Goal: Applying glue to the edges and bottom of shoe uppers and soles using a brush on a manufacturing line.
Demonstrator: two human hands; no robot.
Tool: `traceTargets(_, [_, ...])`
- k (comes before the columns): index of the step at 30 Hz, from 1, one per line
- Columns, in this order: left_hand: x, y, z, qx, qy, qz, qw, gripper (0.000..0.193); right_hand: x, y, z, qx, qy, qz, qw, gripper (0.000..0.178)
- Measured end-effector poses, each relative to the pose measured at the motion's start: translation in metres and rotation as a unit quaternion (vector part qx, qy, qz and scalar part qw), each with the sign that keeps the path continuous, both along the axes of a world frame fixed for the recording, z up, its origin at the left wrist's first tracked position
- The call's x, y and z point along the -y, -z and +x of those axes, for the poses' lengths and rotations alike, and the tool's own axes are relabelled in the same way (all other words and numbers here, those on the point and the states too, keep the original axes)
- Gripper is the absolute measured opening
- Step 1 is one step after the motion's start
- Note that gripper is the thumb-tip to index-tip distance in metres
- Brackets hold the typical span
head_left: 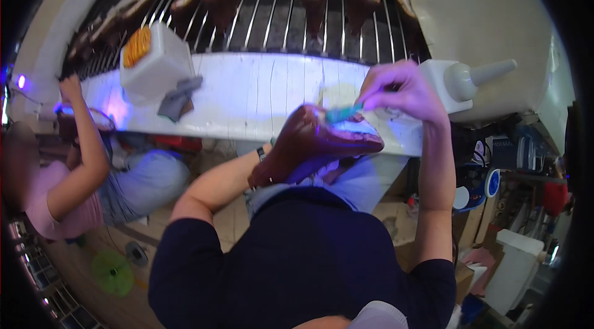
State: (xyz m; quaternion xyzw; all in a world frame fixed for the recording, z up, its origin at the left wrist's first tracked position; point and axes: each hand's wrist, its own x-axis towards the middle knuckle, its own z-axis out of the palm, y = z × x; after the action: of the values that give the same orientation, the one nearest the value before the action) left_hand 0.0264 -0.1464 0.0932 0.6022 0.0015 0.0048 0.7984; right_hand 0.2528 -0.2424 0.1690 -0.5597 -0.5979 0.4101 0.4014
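Note:
A brown boot upper (291,140), its pale underside facing up, is tilted over my lap at the edge of the white bench. My left hand (271,143) supports it from behind; the boot hides most of the fingers. Above the underside, my right hand (402,91) is closed in a pinch on a short teal-handled brush (346,112). The brush end, blurred, touches the boot's sole edge. Right beside my right hand stands a white container (445,85) with a white spouted bottle or handle (494,72) leaning out of it.
Behind the white bench (247,94), a rod conveyor (272,13) carries several brown boots. A white box (158,63) with an orange pad and a grey cloth (179,98) sit at left. Another person (74,187) works further left. Shelves with boxes and bottles stand at right.

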Motion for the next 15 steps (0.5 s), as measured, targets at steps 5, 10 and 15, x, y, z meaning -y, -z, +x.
traceTargets(5, [-0.019,0.014,0.004,0.174,-0.241,0.451,0.842,0.04,0.008,0.021,0.007,-0.03,-0.035,-0.019,0.999,0.014])
traceTargets(10, [-0.102,0.056,0.001,-0.082,-0.235,-0.073,0.966,0.044,0.028,0.099,-0.001,-0.349,0.089,0.019,0.933,0.024])
traceTargets(15, [-0.144,0.093,-0.004,-0.267,-0.316,0.267,0.871,0.07,0.027,0.172,-0.046,-0.293,0.255,0.0,0.922,0.037])
